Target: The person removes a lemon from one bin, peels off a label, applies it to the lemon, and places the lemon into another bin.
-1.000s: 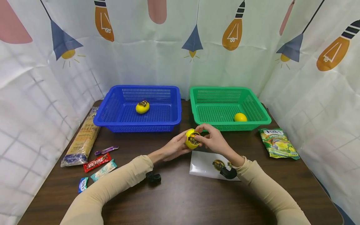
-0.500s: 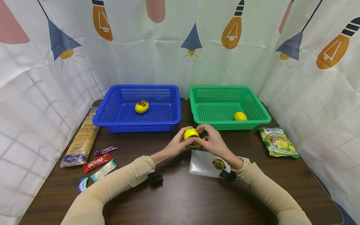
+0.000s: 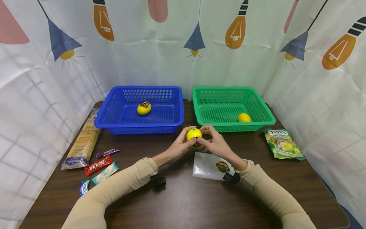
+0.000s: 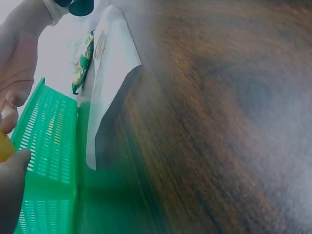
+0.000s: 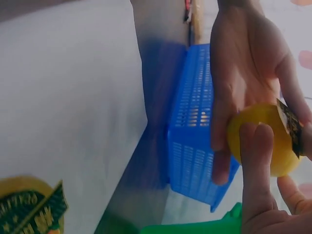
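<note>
Our left hand [image 3: 175, 148] and right hand [image 3: 217, 143] grip a round, smooth yellow fruit [image 3: 193, 133], newly tilted; between them, both thumbs [image 3: 191, 142] now reach its black-and-gold sticker [image 5: 292, 127], seemingly pressing it on.

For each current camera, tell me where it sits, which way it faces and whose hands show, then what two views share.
Head: on the head, facing forward and down over the table; both sleeves, left hand and right hand show.
Left wrist: on that wrist, facing across the table toward the green basket; right hand and part of left show.
Right wrist: on that wrist, facing the blue basket; left hand and part of right show.
Shared by both wrists: white sheet, round yellow item.
</note>
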Action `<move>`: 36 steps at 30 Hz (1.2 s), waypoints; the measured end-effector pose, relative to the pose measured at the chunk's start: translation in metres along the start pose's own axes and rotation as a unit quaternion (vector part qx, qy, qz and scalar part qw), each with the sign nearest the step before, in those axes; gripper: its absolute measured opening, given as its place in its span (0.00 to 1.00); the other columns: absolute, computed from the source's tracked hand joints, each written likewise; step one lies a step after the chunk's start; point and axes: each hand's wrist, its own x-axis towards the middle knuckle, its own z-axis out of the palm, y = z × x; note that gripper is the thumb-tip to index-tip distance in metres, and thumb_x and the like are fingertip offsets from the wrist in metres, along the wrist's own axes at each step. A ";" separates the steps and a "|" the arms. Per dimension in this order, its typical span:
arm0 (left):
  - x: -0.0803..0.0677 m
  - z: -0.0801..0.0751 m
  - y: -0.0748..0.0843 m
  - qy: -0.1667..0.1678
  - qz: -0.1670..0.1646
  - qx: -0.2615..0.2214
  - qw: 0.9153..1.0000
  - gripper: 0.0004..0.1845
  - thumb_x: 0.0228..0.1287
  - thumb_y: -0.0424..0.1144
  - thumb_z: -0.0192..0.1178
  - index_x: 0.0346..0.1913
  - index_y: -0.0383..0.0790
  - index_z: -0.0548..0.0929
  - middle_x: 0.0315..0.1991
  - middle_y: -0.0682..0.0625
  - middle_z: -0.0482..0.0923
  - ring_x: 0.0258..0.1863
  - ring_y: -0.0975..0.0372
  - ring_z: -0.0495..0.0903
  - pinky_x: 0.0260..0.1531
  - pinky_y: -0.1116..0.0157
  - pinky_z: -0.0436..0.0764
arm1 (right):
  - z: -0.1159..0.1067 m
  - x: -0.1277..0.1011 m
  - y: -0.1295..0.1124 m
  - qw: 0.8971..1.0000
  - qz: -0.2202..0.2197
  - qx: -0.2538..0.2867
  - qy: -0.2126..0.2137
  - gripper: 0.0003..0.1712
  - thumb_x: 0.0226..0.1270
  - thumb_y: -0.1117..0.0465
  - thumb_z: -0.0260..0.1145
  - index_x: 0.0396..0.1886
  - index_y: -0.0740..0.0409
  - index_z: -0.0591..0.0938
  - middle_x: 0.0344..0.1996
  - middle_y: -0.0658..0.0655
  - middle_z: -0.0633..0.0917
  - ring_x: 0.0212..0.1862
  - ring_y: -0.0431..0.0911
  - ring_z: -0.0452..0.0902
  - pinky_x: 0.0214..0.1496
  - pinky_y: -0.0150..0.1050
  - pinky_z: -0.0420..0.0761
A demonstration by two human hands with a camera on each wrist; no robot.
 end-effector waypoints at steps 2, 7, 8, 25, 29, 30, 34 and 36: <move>0.000 0.000 0.001 -0.003 -0.003 -0.008 1.000 0.27 0.80 0.39 0.45 0.74 0.49 0.50 0.64 0.47 0.60 0.60 0.61 0.69 0.58 0.68 0.79 | 0.001 0.000 -0.001 1.000 0.007 0.023 -0.010 0.26 0.73 0.49 0.63 0.63 0.49 0.65 0.67 0.69 0.72 0.37 0.62 0.88 0.37 0.52 0.89; -0.001 0.001 0.004 -0.008 -0.003 -0.015 1.000 0.30 0.80 0.39 0.42 0.76 0.42 0.44 0.65 0.48 0.57 0.61 0.61 0.66 0.59 0.66 0.78 | 0.001 0.003 -0.002 0.996 0.024 0.083 -0.028 0.26 0.75 0.49 0.59 0.64 0.53 0.64 0.68 0.71 0.70 0.41 0.66 0.87 0.42 0.55 0.88; -0.001 0.001 0.004 -0.009 -0.002 -0.013 1.000 0.30 0.81 0.39 0.42 0.77 0.42 0.43 0.65 0.48 0.57 0.61 0.61 0.66 0.60 0.65 0.78 | 0.001 0.003 -0.002 0.996 0.023 0.084 -0.027 0.26 0.76 0.49 0.59 0.64 0.53 0.64 0.67 0.71 0.70 0.40 0.65 0.87 0.42 0.55 0.88; -0.006 -0.002 0.008 -0.015 -0.051 0.054 0.997 0.34 0.77 0.56 0.43 0.76 0.42 0.51 0.65 0.38 0.62 0.59 0.59 0.75 0.65 0.51 0.77 | 0.000 -0.002 -0.007 0.999 -0.020 0.005 -0.040 0.31 0.69 0.53 0.68 0.67 0.50 0.68 0.57 0.69 0.81 0.35 0.67 0.86 0.38 0.61 0.86; -0.007 -0.002 0.009 -0.022 -0.056 0.065 0.996 0.35 0.77 0.57 0.44 0.74 0.38 0.53 0.64 0.36 0.65 0.57 0.58 0.78 0.64 0.49 0.77 | -0.004 -0.001 -0.007 0.998 -0.026 -0.015 -0.051 0.31 0.70 0.55 0.67 0.68 0.54 0.68 0.55 0.70 0.82 0.33 0.65 0.87 0.37 0.59 0.87; -0.007 -0.002 0.010 -0.023 -0.055 0.065 0.996 0.35 0.76 0.57 0.44 0.74 0.37 0.53 0.64 0.36 0.65 0.57 0.58 0.78 0.64 0.48 0.77 | -0.005 -0.001 -0.008 0.998 -0.028 -0.015 -0.055 0.31 0.70 0.56 0.67 0.68 0.55 0.68 0.54 0.70 0.82 0.33 0.65 0.87 0.37 0.59 0.87; -0.008 -0.004 0.011 -0.032 -0.061 0.061 0.996 0.36 0.76 0.58 0.44 0.74 0.37 0.53 0.64 0.33 0.66 0.58 0.54 0.79 0.65 0.44 0.73 | -0.007 0.000 -0.007 0.998 -0.022 -0.001 -0.064 0.30 0.70 0.56 0.66 0.68 0.56 0.69 0.53 0.70 0.84 0.34 0.68 0.85 0.38 0.61 0.86; -0.007 -0.005 0.013 -0.045 -0.063 0.051 0.996 0.36 0.77 0.57 0.44 0.75 0.37 0.52 0.65 0.33 0.65 0.60 0.53 0.78 0.66 0.42 0.71 | -0.008 0.000 -0.007 0.998 -0.014 0.005 -0.065 0.31 0.70 0.55 0.67 0.68 0.55 0.69 0.52 0.70 0.84 0.35 0.70 0.85 0.39 0.63 0.85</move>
